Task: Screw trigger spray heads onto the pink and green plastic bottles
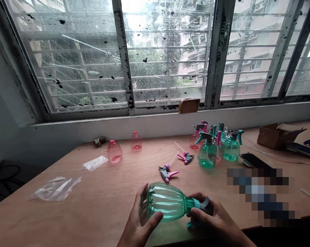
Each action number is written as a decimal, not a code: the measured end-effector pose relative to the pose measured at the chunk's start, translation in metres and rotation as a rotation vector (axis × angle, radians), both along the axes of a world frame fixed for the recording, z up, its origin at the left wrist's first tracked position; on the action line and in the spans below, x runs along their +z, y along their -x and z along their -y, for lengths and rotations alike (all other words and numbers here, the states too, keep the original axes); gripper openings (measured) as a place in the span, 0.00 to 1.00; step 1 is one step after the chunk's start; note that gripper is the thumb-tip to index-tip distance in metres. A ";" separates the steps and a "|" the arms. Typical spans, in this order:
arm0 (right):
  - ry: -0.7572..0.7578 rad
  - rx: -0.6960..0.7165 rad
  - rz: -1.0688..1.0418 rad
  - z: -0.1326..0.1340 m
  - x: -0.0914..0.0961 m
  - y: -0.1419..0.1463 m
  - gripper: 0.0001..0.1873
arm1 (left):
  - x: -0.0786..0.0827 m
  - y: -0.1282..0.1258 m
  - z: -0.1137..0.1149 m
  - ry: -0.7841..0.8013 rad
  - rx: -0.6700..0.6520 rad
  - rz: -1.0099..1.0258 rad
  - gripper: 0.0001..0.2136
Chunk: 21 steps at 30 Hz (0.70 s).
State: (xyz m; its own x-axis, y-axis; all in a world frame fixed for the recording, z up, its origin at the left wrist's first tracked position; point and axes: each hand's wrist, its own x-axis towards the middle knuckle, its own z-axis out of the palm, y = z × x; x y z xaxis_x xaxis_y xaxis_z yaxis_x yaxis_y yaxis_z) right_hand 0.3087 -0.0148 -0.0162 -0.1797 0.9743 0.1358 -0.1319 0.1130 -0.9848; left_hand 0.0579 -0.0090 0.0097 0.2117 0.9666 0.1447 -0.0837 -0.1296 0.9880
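Note:
A clear green spray bottle (166,201) lies sideways between my hands, just over the table's front part. My left hand (141,218) cups its base, thumb along the side. At the neck, my right hand (206,212) grips the teal collar and dark spray head; part of the head is hidden by the fingers. Beyond the bottle, two pink-and-grey spray heads with straws, a nearer one (167,173) and a farther one (186,157), rest on the table. Two pink bottles without heads, one nearer (115,151) and one farther (136,141), stand upright at the back left.
Several assembled green and pink spray bottles (207,152) stand at the back right. Near them are a black phone (257,161), a cable and a cardboard box (275,135). Plastic bags (57,188) lie on the left of the wooden table (80,219). A window is behind.

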 end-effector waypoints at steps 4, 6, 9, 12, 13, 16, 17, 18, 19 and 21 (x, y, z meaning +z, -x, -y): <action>0.006 -0.006 -0.016 0.000 0.001 0.000 0.22 | 0.004 -0.002 0.002 -0.004 0.029 0.028 0.35; 0.006 -0.007 -0.016 0.000 0.001 0.000 0.22 | 0.004 -0.002 0.002 0.005 0.032 0.046 0.34; 0.002 -0.010 -0.016 0.000 0.002 0.000 0.22 | 0.003 -0.002 0.001 0.004 0.029 0.056 0.33; -0.001 -0.013 -0.012 0.000 0.002 0.000 0.21 | 0.003 -0.001 0.001 -0.001 0.005 0.049 0.33; -0.002 -0.013 -0.014 0.000 0.002 0.000 0.21 | 0.003 -0.001 0.001 -0.002 -0.005 0.042 0.32; 0.005 -0.014 -0.026 0.000 0.001 0.000 0.21 | 0.005 0.000 0.001 0.004 -0.030 0.020 0.32; 0.006 -0.015 -0.029 0.000 0.001 0.000 0.21 | 0.005 0.000 0.001 0.004 -0.035 0.015 0.32; 0.006 -0.017 -0.032 0.000 0.000 0.000 0.21 | 0.005 0.000 0.000 0.003 -0.039 0.011 0.32; 0.006 -0.018 -0.032 0.000 0.000 0.000 0.21 | 0.005 0.001 0.000 0.000 -0.041 0.005 0.32; 0.009 -0.022 -0.033 0.000 -0.001 0.000 0.21 | 0.005 0.001 0.000 -0.005 -0.041 -0.008 0.32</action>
State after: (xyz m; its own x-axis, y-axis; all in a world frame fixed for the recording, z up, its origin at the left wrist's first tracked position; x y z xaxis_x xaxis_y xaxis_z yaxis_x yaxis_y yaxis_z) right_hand 0.3092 -0.0145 -0.0169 -0.1538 0.9792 0.1322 -0.1623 0.1069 -0.9809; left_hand 0.0568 -0.0088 0.0144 0.2522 0.9563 0.1480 -0.0811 -0.1315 0.9880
